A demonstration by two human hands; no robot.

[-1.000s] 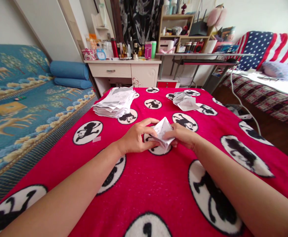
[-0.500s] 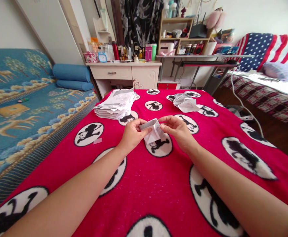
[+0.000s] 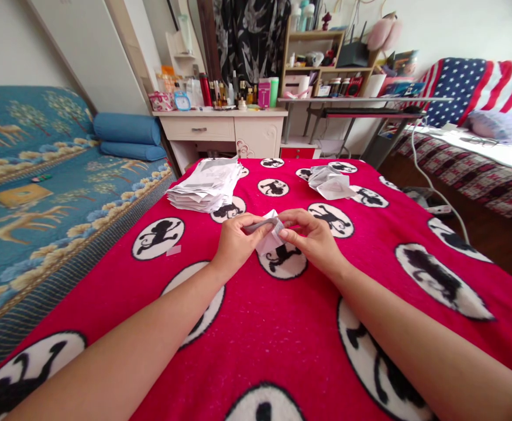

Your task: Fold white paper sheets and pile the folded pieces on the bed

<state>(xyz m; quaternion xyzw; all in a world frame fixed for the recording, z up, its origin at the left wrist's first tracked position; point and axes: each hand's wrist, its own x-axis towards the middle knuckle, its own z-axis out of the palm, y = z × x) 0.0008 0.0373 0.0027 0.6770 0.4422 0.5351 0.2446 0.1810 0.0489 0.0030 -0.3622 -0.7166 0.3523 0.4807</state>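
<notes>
A small piece of folded paper [image 3: 268,242], white with a grey printed edge, is held up over the red blanket [image 3: 256,327]. My left hand [image 3: 238,237] pinches its left side between thumb and fingers. At its right edge my right hand [image 3: 311,234] grips it with thumb and forefinger. The fingers partly cover the paper, so its full shape is hidden. Beyond my left hand lies a stack of printed papers [image 3: 207,184]. Several folded papers [image 3: 329,182] lie in a loose pile beyond my right hand.
A tiny pale scrap [image 3: 174,250] lies on the blanket's left side. A blue patterned sofa [image 3: 62,204] borders the left. Behind stand a white dresser [image 3: 200,130] with bottles and a desk with a wooden shelf [image 3: 315,36]. A white cable [image 3: 435,187] hangs at right.
My right hand has moved slightly left, closer to the left one. The paper's open top edge is now pressed narrower between the fingers. Both paper piles stay where they were.
</notes>
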